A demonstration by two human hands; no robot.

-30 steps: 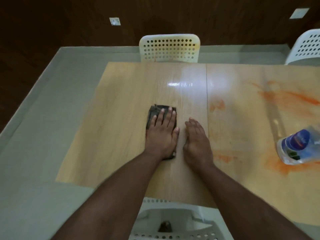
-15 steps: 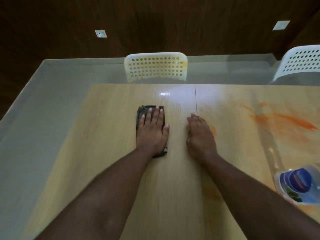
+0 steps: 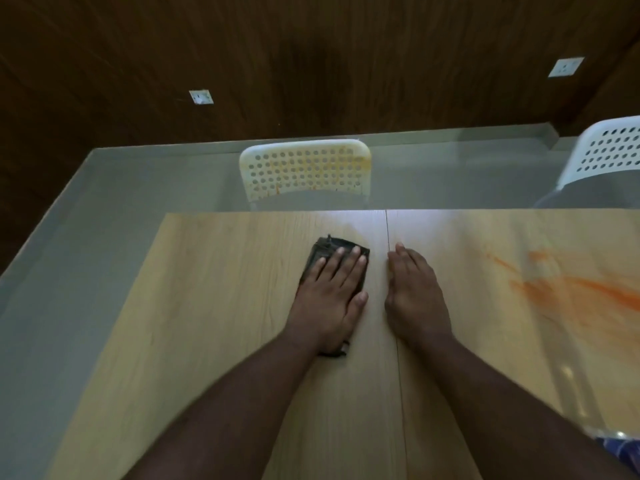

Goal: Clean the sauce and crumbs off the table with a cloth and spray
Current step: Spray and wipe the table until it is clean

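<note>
The left hand [image 3: 327, 299] lies flat on a dark cloth [image 3: 332, 249]. Its fingers are straight and close together, and they press the cloth down on the table [image 3: 214, 306]. The hand does not curl around the cloth. The cloth sits under the palm and fingers. A dark strip of it sticks out past the fingertips on the far side. A small dark corner also peeks out near the wrist, on the near side. Most of the cloth is hidden under the hand.

The right hand [image 3: 414, 296] rests on the table just beside the left hand, with a thin gap between them. Its fingers are straight and relaxed, and it holds nothing. It lies right next to a thin line [image 3: 393, 289] where two parts of the table top meet.

The wood around both hands looks light and shiny. Off to the right, well apart from the cloth, there is a big orange sauce smear [image 3: 588, 289] on the table. At the bottom right corner, a small blue and clear thing [image 3: 620, 448] shows behind the right arm. It is too cut off to tell what it is.

Past the far edge of the table stands a white chair [image 3: 304, 168] with holes in its back and orange marks on it. Another white chair [image 3: 609, 150] is at the far right. Behind them is a dark wooden wall [image 3: 311, 64] with two white wall sockets [image 3: 201, 97].
</note>
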